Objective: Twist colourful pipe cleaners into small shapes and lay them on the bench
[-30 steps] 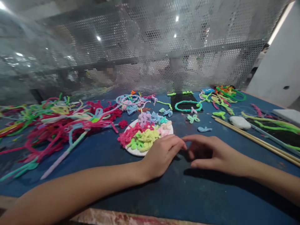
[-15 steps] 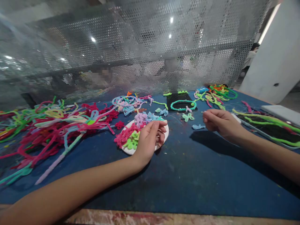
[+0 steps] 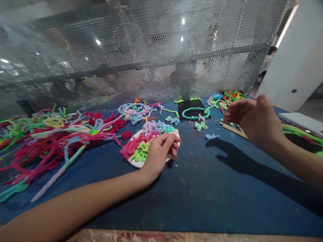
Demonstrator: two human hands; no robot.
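My left hand (image 3: 161, 149) rests over the right side of a white plate (image 3: 136, 164), its thumb pressed to curled fingers. What they pinch, if anything, is hidden. Small flower-like shapes of bent pipe cleaners fill the plate: pink ones (image 3: 128, 149), lime-green ones (image 3: 140, 151), lilac ones (image 3: 149, 128) and blue ones. My right hand (image 3: 254, 121) hovers above the table on the right, open and holding nothing, thumb apart from the fingers. Left of it on the table lie a light-blue twisted piece (image 3: 211, 136) and a pale-green flower shape (image 3: 201, 126).
A large tangle of pipe cleaners (image 3: 55, 141) covers the table's left side. A turquoise ring (image 3: 195, 117) lies on a black sheet (image 3: 183, 105) at the back. Wooden sticks (image 3: 233, 129) lie near my right hand. A perforated metal screen (image 3: 141, 50) stands behind the table (image 3: 196, 201).
My right hand has risen, moved right and opened from a closed pose, uncovering the wooden sticks. My left hand stays at the plate, its fingers still curled. The view has shifted slightly.
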